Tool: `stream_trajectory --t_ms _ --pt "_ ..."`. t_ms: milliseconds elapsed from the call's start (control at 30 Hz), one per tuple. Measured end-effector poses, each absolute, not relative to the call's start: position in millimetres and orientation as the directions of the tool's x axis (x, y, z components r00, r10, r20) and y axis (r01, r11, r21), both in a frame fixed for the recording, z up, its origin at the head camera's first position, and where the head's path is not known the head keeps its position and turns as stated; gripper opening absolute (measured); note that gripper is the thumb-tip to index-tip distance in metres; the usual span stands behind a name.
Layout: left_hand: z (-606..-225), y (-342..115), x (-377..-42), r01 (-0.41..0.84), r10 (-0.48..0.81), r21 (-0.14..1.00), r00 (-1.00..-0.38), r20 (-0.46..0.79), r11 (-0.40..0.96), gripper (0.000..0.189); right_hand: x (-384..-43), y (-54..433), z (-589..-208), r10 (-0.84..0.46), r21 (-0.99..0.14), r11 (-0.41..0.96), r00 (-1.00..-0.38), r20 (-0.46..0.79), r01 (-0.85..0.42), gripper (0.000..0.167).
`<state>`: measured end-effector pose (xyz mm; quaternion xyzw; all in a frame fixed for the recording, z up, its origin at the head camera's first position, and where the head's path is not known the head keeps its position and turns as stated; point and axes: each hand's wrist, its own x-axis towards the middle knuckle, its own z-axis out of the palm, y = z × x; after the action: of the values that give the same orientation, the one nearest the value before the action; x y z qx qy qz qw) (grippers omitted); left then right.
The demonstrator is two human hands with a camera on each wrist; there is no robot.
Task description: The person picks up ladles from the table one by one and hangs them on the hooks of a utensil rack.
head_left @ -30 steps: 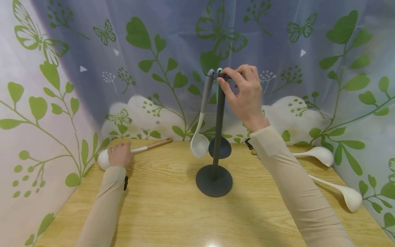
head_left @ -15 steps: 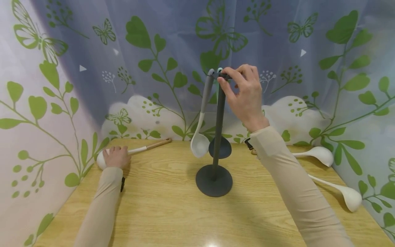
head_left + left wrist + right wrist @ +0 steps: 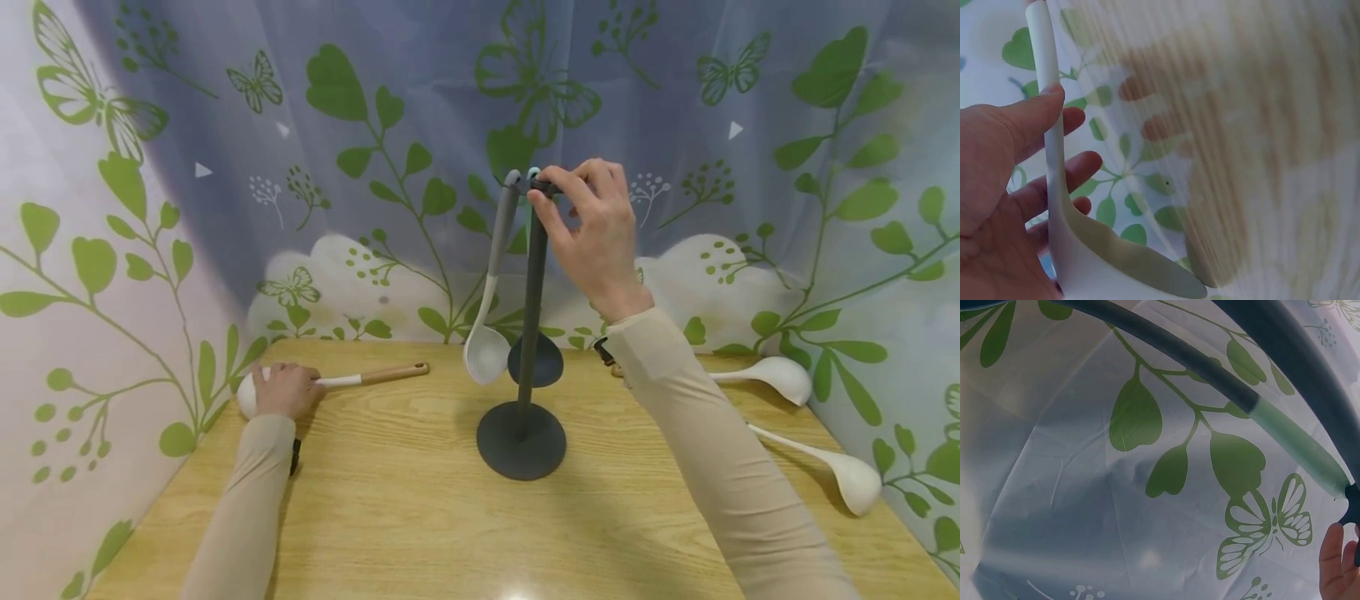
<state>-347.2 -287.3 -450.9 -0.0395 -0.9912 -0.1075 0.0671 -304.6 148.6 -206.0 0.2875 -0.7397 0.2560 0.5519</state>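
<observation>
On the left of the table, my left hand (image 3: 285, 390) holds a white ladle with a wooden handle end (image 3: 393, 373). The left wrist view shows thumb and fingers around the ladle's white shaft (image 3: 1055, 156), just above its bowl. My right hand (image 3: 596, 233) pinches the top of a dark utensil stand (image 3: 532, 292) between thumb and fingers. From that stand hang a white ladle with a grey handle (image 3: 487, 354) and a dark ladle (image 3: 546, 367), partly behind the pole. The dark ladle's pale green handle end (image 3: 1300, 447) shows in the right wrist view.
Two more white ladles lie at the table's right side, one farther back (image 3: 783, 381) and one nearer (image 3: 855, 485); my right forearm covers part of them. A leaf-patterned curtain (image 3: 420, 125) rises behind the wooden table (image 3: 420, 500) and along both sides.
My left hand has shifted slightly left. The wooden end of its ladle has swung toward me and a little to the right. My right hand stays at the stand's top.
</observation>
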Motion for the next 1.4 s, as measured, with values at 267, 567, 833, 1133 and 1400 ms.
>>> stream_trajectory --t_ms 267,567,833,1133,1400 --pt "-454.2 -287.5 -347.7 0.12 0.091 0.206 -0.985 0.145 0.971 0.029 -304.7 149.3 -207.7 -0.125 -0.072 0.703 -0.223 0.967 -0.708 0.025" --pt "-452.5 -287.9 -343.9 0.145 0.114 0.216 -0.982 0.152 0.966 0.028 -304.4 149.5 -207.3 -0.135 -0.05 0.708 -0.205 0.97 -0.704 0.026" --pt "-448.6 -291.5 -340.4 0.161 0.116 0.23 -0.973 0.198 0.96 0.032 -304.7 148.1 -206.5 -0.132 -0.056 0.706 -0.208 0.969 -0.706 0.025" --pt "-447.9 -296.8 -342.8 0.157 0.101 0.208 -0.962 0.256 0.966 0.037 -305.3 147.9 -205.9 -0.132 -0.06 0.707 -0.214 0.968 -0.705 0.026" --pt "-447.8 -294.1 -341.7 0.167 0.098 0.209 -0.948 0.304 0.964 0.04 -304.5 146.2 -205.9 -0.134 -0.061 0.703 -0.216 0.967 -0.708 0.026"
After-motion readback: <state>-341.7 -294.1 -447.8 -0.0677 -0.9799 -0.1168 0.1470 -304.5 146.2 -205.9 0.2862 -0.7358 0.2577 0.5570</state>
